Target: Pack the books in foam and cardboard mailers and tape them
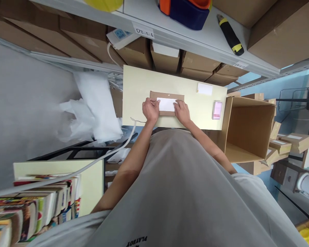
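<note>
On the pale yellow table (136,82) lies a small flat cardboard box (167,95). A white label (167,104) rests over the top of this box, lengthwise. My left hand (151,109) has its fingers closed at the label's left end. At the opposite end, the fingertips of my right hand (182,111) pinch the label's right edge. Whether the label is stuck down under my fingers cannot be seen. Further right on the table are another white label (205,89) and a blurred pink item (216,109).
A large open carton (249,128) stands against the table's right end. Above the far edge runs a metal shelf (185,43) with a utility knife (230,34) and a power strip (121,37). A white cable (113,151) crosses at left, over books (41,206).
</note>
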Demonstrator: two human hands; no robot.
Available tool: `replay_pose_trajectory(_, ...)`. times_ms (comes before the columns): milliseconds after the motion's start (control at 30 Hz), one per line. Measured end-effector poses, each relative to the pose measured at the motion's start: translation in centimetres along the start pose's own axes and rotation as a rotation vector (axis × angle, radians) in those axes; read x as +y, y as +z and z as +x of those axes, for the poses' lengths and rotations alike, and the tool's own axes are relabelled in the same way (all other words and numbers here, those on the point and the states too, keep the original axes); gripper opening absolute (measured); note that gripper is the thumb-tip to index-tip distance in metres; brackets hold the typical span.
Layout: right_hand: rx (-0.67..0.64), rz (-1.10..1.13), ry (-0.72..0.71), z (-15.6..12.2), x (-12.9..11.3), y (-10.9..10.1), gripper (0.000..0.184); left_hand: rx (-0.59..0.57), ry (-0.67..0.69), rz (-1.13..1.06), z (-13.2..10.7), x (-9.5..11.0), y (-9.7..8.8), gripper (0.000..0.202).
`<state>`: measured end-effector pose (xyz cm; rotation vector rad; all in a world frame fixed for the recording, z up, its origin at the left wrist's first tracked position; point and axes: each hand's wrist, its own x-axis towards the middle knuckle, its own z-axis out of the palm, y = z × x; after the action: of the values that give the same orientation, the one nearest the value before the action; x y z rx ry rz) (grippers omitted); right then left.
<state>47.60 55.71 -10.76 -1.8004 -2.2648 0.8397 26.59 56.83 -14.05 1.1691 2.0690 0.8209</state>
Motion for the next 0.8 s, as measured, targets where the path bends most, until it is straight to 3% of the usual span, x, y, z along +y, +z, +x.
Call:
replay_pose_trajectory(67, -0.068, -0.03, -0.064, -0.1, -0.7, 0.5, 0.053, -0.016, 0.044, 0.021, -0.4, 0.2, -0.3, 0.011)
replay_pose_trajectory(133, -0.117, -0.057, -0.1, -0.1, -1.3, 1.1, 0.058, -0.08, 0.144, 0.039, -1.4, 0.6, -0.5, 0.026)
replay_pose_trajectory(300, -0.152, -0.081, -0.123, 0.0, -2.1, 2.1, 0.071, -0.479, 0.496, 0.082, -4.5, 1.6, -0.7, 0.065)
replay_pose_trajectory(400, -0.16, -0.072, -0.125, 0.0, -2.0, 2.2, 0.075, -0.595, 0.556, 0.14, -5.1, 1.6, -0.6, 0.076)
replay_pose_trajectory(800, -0.114, -0.067, -0.081, -1.4, 0.5, 0.6, 0.087, -0.459, 0.384, 0.194, -3.2, -0.3, -2.1, 0.08)
